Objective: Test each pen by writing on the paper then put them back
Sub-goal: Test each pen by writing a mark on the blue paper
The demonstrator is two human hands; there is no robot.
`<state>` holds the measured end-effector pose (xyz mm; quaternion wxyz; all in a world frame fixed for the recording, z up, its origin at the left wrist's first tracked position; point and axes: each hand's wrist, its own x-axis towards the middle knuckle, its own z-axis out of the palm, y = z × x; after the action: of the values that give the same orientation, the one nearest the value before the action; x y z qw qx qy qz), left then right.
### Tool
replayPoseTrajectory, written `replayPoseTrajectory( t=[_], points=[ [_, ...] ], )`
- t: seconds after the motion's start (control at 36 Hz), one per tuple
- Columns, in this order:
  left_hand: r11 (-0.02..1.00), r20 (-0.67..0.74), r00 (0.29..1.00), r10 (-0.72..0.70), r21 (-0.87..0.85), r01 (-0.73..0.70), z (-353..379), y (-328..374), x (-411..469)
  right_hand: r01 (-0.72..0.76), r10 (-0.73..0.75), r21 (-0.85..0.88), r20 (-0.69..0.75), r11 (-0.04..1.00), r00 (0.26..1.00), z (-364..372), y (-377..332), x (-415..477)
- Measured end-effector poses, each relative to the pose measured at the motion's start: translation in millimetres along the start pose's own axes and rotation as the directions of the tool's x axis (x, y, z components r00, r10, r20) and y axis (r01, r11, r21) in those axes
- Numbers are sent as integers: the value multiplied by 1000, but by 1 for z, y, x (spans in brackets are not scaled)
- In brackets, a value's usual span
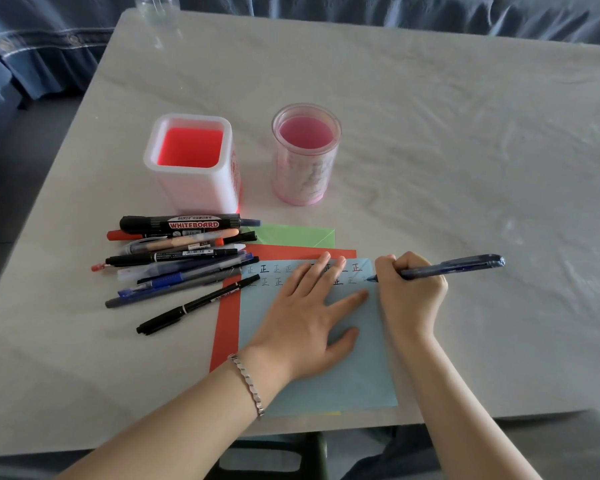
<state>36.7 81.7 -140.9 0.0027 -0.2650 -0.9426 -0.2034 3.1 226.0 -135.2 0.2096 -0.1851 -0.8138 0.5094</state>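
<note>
Head view showed the right hand (409, 289) curled around a dark blue pen (454, 266) near its tip, which touched the top right of the light blue paper (361, 375) on the desk (465, 150). The left hand (302, 320) lay flat, fingers spread, pinning the sheet. Other pens (181, 261) lay heaped just left of the paper. A square holder (191, 161) and a round holder (305, 154) stood beyond. The pen seemed light, stiff and smooth, best pinched low on its barrel.

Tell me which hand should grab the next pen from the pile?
Probably the left hand. It lies flat and free on the blue paper, beside the pen pile. The right hand grips the blue pen on the far side.
</note>
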Motion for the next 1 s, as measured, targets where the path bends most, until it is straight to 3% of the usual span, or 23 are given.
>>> replayPoseTrajectory(
  t=[0.56, 0.78, 1.0],
  points=[
    [1000, -4, 1000, 2, 5, -2, 2, -1, 0, -29, 28, 7, 66, 1000, 997, 0, -1, 0],
    [1000, -5, 1000, 9, 5, -8, 2, -2, -1, -25, 25, -44, 5, 999, 1000, -1, -1, -1],
    [1000, 1, 1000, 21, 15, -21, 4, -3, -2, -156, 155, 140, 15, 978, 988, -11, -12, 3]
  ],
)
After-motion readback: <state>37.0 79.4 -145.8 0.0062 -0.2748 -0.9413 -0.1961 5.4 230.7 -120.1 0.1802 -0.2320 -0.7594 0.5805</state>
